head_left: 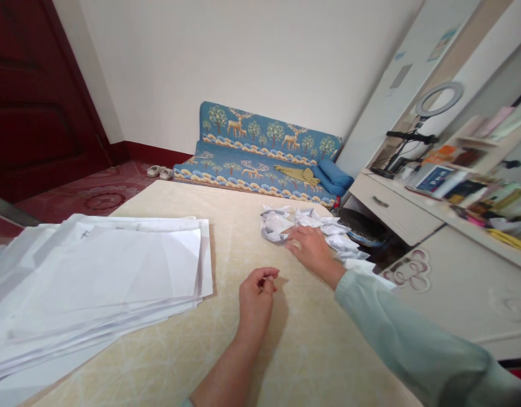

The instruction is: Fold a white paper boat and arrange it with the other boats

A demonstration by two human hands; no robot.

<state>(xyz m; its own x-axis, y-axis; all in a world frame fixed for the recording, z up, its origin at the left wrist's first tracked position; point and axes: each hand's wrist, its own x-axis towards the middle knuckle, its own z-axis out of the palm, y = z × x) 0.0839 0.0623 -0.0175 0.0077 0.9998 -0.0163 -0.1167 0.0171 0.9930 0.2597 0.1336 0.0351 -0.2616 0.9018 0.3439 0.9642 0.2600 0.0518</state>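
My left hand (260, 299) hovers over the middle of the table with its fingers curled in toward the thumb, and nothing shows between them. Farther forward and to the right, my right hand (310, 249) reaches to a cluster of folded white paper pieces (274, 221). Its fingers are apart and rest at the near edge of the cluster; they partly cover some pieces. More folded paper pieces (343, 246) lie beyond my right wrist, along the table's right edge. A stack of white paper sheets (129, 265) lies on the left, its top sheet creased.
The table (226, 339) has a pale yellow patterned cover. A blue sofa (252, 164) with deer prints stands behind it. To the right is a white cabinet (413, 215) with a ring light (439, 99) and clutter on top. Shoes (159, 172) sit on the floor, near a dark red door (35, 102).
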